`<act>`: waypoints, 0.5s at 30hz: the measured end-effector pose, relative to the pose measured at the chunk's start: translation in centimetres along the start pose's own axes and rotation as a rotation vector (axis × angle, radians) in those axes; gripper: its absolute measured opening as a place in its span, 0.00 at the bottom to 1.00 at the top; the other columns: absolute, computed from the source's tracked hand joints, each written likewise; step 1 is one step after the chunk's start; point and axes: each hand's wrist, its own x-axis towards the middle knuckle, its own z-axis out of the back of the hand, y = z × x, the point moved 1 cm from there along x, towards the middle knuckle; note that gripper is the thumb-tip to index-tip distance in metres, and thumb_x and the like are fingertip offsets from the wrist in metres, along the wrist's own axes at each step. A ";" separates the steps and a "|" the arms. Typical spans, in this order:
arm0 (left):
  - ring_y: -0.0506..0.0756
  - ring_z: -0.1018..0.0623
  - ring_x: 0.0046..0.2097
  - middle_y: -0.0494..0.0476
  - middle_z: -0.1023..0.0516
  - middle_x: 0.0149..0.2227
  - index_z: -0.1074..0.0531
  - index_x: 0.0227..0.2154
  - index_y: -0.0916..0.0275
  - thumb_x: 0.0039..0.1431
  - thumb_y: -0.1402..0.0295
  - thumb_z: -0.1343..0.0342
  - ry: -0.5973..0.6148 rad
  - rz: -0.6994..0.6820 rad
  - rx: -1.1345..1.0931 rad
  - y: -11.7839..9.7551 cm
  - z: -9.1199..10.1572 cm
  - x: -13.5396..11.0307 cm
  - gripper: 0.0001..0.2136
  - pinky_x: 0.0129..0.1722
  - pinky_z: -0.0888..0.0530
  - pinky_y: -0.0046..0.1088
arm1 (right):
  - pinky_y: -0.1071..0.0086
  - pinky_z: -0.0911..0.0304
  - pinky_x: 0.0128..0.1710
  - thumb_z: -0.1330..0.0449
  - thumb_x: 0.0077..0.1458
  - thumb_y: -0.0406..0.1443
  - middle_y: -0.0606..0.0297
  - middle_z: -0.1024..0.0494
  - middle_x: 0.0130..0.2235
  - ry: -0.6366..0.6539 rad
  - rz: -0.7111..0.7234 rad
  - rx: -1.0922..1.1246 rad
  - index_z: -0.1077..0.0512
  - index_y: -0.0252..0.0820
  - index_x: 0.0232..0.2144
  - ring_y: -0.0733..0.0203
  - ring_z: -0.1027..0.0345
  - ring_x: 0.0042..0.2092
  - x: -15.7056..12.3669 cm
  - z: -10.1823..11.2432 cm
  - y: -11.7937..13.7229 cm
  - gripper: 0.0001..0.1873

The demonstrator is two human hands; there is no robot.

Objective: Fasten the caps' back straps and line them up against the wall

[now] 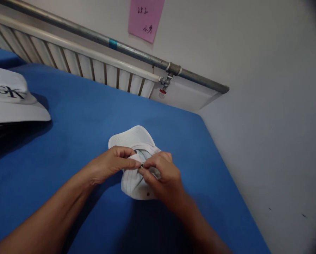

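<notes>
A white baseball cap [135, 188] rests on the blue table, its brim [134, 137] turned away from me and its inner side partly showing. My left hand [118, 160] pinches the cap's edge from the left, thumb and fingers closed on it. From the right, my right hand [161, 173] meets it, thumb and forefinger pinched at the same spot. A small dark piece [141, 165] shows between the fingertips; it looks like part of the back strap, but the fingers cover most of it.
White caps with dark letters [8, 93] lie at the left of the blue table [94, 106]. Behind stand a white radiator [97, 72], a metal pipe [136, 52] and a red-handled valve [163, 91]. A pink note [146, 21] hangs on the wall. The wall borders the table's right edge.
</notes>
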 end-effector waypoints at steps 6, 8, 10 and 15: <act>0.50 0.31 0.30 0.52 0.27 0.27 0.27 0.26 0.66 0.44 0.64 0.34 -0.017 0.025 -0.115 0.1 -0.2 0.1 0.11 0.34 0.36 0.28 | 0.62 0.44 0.44 0.40 0.53 0.26 0.68 0.24 0.31 0.010 0.068 0.094 0.30 0.43 0.32 0.62 0.32 0.37 0.0 0.6 -1.1 0.07; 0.50 0.31 0.30 0.52 0.28 0.27 0.27 0.26 0.66 0.45 0.64 0.35 -0.011 0.024 -0.112 0.1 -0.3 0.1 0.11 0.33 0.36 0.28 | 0.63 0.43 0.43 0.40 0.53 0.26 0.68 0.25 0.30 0.000 0.049 0.105 0.30 0.43 0.31 0.62 0.32 0.36 0.1 0.5 -1.2 0.07; 0.49 0.33 0.29 0.50 0.30 0.25 0.29 0.25 0.65 0.46 0.63 0.36 -0.001 0.019 -0.084 0.1 -0.3 0.1 0.11 0.32 0.38 0.27 | 0.64 0.44 0.42 0.40 0.53 0.27 0.68 0.26 0.29 -0.010 0.036 0.098 0.30 0.42 0.30 0.63 0.33 0.35 0.2 0.3 -1.2 0.06; 0.48 0.39 0.26 0.46 0.38 0.22 0.36 0.22 0.63 0.48 0.64 0.37 0.029 0.017 0.011 0.1 -0.2 -0.1 0.13 0.28 0.43 0.27 | 0.61 0.45 0.42 0.45 0.56 0.27 0.67 0.26 0.29 -0.001 0.090 -0.039 0.32 0.42 0.29 0.62 0.35 0.35 -0.1 -0.4 -0.3 0.07</act>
